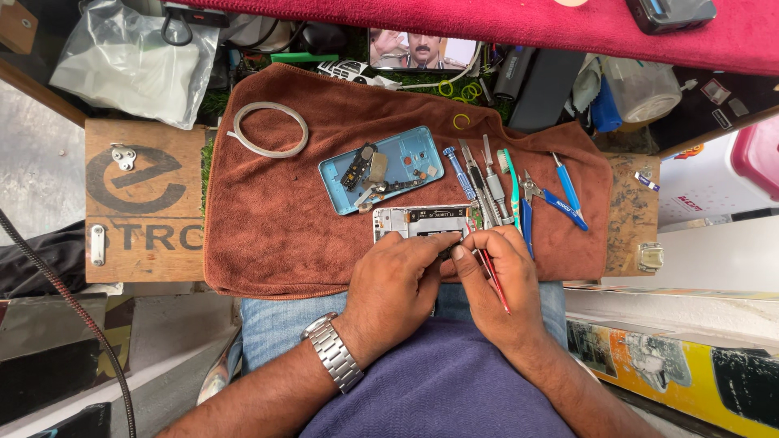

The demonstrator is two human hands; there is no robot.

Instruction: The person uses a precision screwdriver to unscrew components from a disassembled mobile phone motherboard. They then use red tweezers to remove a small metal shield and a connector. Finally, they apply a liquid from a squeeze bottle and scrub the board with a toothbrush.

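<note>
An opened white smartphone with its back removed point(422, 223) is laid on a rust-brown towel point(276, 227), its long axis running left to right, its near edge covered by both hands. It is pinned by the curled fingers of the left hand point(398, 284), a steel watch point(333, 353) worn at the wrist, while a thin red-handled tool point(493, 280) is pinched in the right hand point(497, 288), tip towards the phone. Just beyond, a light-blue back cover point(381, 169), a row of screwdrivers and tweezers point(487, 182), blue-handled pliers point(552, 199) and a tape ring point(270, 128) are spread over the towel, which is draped across a wooden board point(146, 211) on a cluttered bench.
</note>
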